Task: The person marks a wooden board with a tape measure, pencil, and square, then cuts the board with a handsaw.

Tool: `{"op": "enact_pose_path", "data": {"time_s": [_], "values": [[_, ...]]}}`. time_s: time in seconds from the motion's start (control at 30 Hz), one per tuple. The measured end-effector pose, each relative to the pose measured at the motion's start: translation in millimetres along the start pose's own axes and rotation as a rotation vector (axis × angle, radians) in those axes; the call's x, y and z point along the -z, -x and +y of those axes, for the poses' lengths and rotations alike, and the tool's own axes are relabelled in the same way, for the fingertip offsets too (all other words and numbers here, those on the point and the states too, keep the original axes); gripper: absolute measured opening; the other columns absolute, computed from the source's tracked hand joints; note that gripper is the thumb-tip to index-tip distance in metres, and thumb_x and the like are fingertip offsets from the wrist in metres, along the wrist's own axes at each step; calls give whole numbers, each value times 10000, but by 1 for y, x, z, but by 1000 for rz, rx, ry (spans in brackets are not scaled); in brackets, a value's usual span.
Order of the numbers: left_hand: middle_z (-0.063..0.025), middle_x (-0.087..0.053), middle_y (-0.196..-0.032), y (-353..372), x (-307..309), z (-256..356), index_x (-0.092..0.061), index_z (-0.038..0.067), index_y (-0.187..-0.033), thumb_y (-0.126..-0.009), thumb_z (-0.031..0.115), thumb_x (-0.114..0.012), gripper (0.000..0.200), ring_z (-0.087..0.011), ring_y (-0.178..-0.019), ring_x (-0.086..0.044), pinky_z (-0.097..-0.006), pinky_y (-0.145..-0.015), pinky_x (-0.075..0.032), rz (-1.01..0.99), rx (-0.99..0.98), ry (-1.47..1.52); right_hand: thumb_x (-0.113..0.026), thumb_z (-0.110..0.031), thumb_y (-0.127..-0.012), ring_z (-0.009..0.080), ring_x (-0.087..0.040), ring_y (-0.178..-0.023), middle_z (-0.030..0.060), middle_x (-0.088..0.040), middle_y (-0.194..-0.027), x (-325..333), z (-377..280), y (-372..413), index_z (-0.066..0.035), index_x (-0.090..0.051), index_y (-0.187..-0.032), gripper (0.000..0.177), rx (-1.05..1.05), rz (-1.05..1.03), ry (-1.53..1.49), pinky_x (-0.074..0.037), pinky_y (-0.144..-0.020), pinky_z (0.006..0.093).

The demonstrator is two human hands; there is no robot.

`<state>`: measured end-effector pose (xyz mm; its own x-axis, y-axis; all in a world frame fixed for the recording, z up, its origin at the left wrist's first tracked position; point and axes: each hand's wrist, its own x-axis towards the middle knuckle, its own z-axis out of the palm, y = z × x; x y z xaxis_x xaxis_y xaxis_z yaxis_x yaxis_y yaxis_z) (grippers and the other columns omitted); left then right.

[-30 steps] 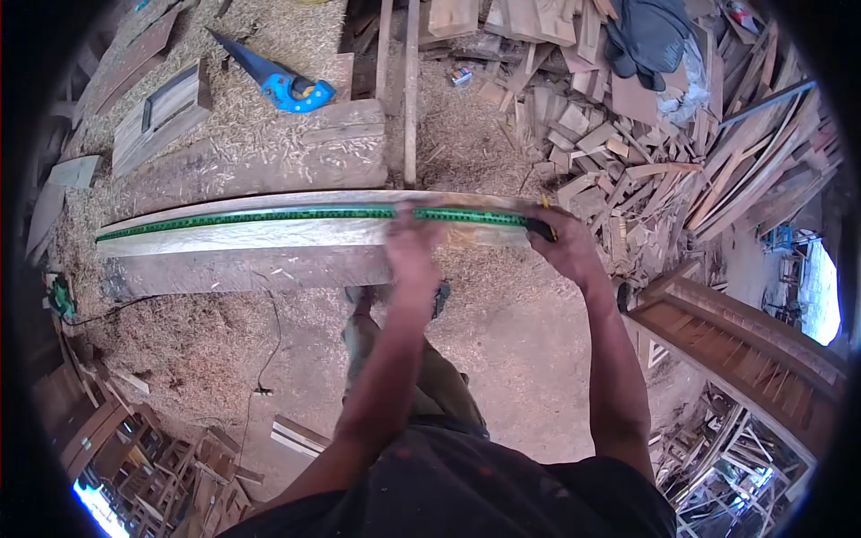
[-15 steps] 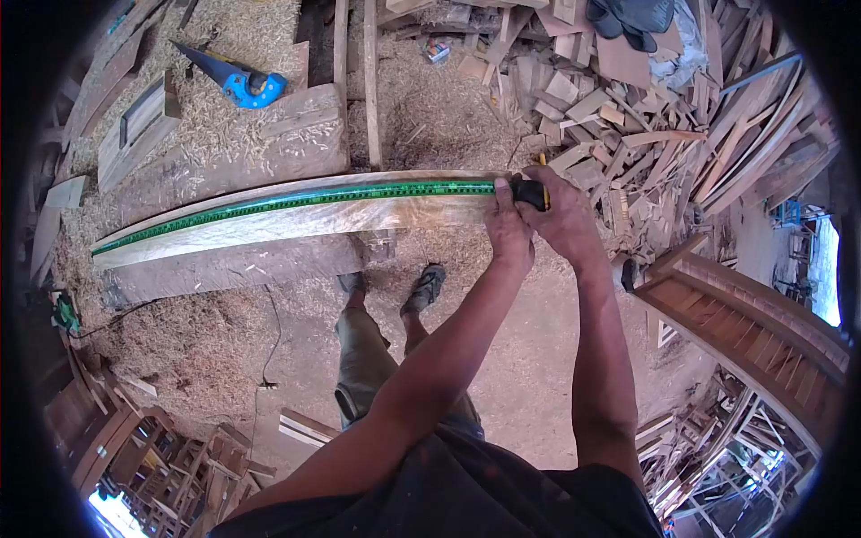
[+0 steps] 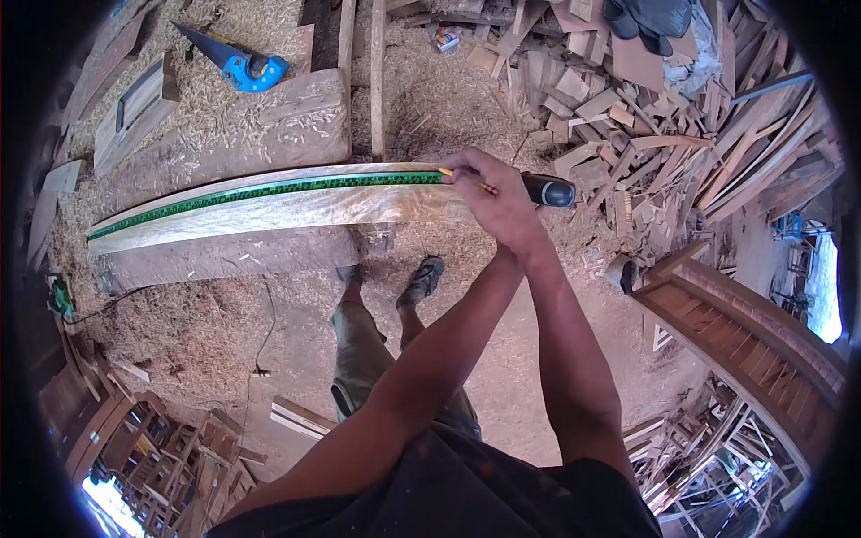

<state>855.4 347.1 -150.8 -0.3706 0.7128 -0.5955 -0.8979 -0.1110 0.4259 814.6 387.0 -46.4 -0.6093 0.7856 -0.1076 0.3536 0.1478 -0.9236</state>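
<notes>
A long pale wooden board [image 3: 296, 211] lies across a thick timber block, with the green blade of a tape measure [image 3: 314, 185] stretched along it. The tape's dark case [image 3: 551, 191] juts out past the board's right end. My right hand [image 3: 500, 199] is closed around a yellow pencil [image 3: 466, 179], its tip by the blade near that end. My left hand is beneath the right one at the tape case; its fingers are hidden, and only the left forearm [image 3: 448, 336] shows clearly. The case appears held up by this left hand.
A blue-handled handsaw [image 3: 254, 73] lies on shavings at the upper left. Offcuts [image 3: 583, 103] are heaped at the upper right. A slatted wooden frame [image 3: 735, 327] stands at right. A cord [image 3: 273, 314] crosses the floor near my feet.
My right hand has let go of the tape case and crossed leftward over my left hand, bringing the pencil to the blade. The case now sticks out on the right.
</notes>
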Motion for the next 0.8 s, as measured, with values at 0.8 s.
{"op": "enact_pose_path", "data": {"time_s": [0.8], "values": [[-86, -720, -1142, 4, -1, -4, -652, 23, -1295, -1153, 424, -607, 429, -171, -967, -713, -335, -829, -603, 19, 36, 6, -699, -192, -1023, 316, -765, -1071, 158, -789, -1168, -2, 18, -19, -65, -775, -1261, 281, -42, -221, 190, -591, -992, 404]]}}
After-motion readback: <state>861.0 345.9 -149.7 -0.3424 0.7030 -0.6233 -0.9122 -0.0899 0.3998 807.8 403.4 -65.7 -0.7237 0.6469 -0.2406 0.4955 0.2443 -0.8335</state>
